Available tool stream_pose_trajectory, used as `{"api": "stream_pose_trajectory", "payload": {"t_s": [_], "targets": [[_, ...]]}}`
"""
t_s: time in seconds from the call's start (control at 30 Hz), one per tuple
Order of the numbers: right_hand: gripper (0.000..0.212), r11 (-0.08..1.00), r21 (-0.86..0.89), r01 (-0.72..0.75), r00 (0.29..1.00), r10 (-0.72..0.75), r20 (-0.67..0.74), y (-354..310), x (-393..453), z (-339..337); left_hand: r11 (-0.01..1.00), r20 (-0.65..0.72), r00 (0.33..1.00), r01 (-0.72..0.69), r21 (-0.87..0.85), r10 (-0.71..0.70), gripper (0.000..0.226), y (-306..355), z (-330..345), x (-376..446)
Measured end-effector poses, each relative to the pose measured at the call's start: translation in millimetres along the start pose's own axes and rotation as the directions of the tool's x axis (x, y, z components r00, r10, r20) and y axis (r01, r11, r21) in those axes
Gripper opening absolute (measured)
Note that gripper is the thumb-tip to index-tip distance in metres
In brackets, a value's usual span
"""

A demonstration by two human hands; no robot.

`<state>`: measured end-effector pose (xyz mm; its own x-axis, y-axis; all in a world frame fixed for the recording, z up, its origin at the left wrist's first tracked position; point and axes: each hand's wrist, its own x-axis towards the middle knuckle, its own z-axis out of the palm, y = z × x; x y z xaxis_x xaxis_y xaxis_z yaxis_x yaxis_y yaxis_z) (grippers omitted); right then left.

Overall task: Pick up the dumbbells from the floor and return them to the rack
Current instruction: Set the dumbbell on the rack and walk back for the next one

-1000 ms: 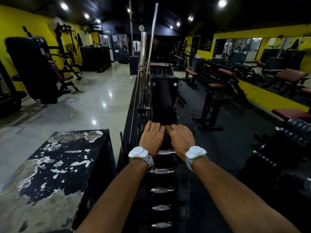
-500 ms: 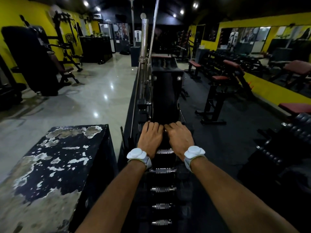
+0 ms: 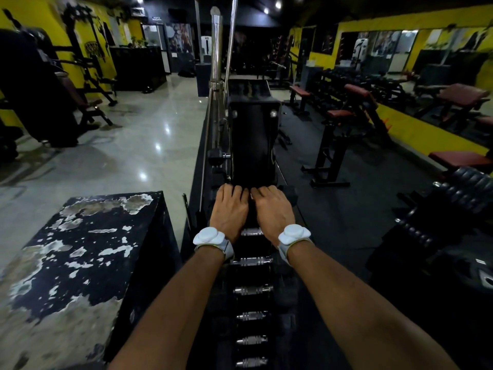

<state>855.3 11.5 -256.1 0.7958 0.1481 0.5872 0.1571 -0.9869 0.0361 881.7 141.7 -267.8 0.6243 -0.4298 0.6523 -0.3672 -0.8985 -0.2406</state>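
Note:
My left hand and my right hand lie side by side at the far end of the rack. Their fingers curl down over a dark dumbbell. Only its right head shows past my right hand, and its handle is hidden under my palms. Nearer to me, a row of several racked dumbbells with chrome handles runs between my forearms on the dark rack. Each wrist carries a white band.
A tall black machine panel stands just beyond my hands, with chrome poles beside it. A worn black box sits close on the left. Benches and another dumbbell rack are on the right, with glossy tile floor on the left.
My fingers have curled further down over the dumbbell. Both hands stay at the same spot on the rack, and the view has tilted slightly.

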Motion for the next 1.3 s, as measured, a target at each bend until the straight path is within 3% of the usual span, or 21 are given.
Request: {"api": "stream_pose_trajectory", "payload": {"t_s": [0.3,0.5,0.57,0.73,0.8,0.87,0.93,1.03,1.17,1.3], "targets": [[0.049,0.999,0.02,0.048,0.994,-0.05,0.098,0,1,-14,0.998,0.115,0.992,-0.054,-0.041,0.058,0.029,-8,-20,6],[0.062,0.992,-0.078,0.097,0.994,-0.092,0.06,5,-8,-14,0.984,0.068,0.989,-0.121,-0.134,0.131,0.057,-20,-17,-12],[0.066,0.991,-0.102,0.088,0.996,-0.084,0.044,5,-19,-16,0.982,0.091,0.991,-0.084,-0.171,0.1,0.06,-19,-20,-14],[0.071,0.997,-0.077,0.008,0.988,0.004,0.156,5,-32,-19,0.925,0.135,0.989,0.111,-0.362,-0.065,0.065,-2,-34,-12],[0.061,0.997,-0.004,-0.073,0.985,0.073,0.155,-1,-31,-25,0.883,0.125,0.985,0.164,-0.439,-0.121,0.057,4,-40,-16],[0.04,0.981,0.087,-0.171,0.984,0.166,0.065,-8,-31,-37,0.83,0.1,0.98,0.199,-0.522,-0.171,0.043,15,-46,-17],[0.027,0.938,0.157,-0.309,0.95,0.312,0.009,-16,-35,-50,0.705,0.146,0.956,0.285,-0.65,-0.253,0.03,26,-52,-15],[0.021,0.851,0.225,-0.474,0.877,0.48,0.033,-16,-47,-64,0.461,0.305,0.885,0.447,-0.767,-0.35,0.024,43,-62,-10],[0.025,0.645,0.409,-0.645,0.719,0.694,0.039,-2,-77,-92,0.313,0.393,0.866,0.482,-0.818,-0.308,0.023,74,-83,-10],[0.021,0.424,0.574,-0.701,0.561,0.825,0.075,23,-114,-122,0.182,0.479,0.847,0.521,-0.834,-0.231,0.023,103,-117,-10]]}}
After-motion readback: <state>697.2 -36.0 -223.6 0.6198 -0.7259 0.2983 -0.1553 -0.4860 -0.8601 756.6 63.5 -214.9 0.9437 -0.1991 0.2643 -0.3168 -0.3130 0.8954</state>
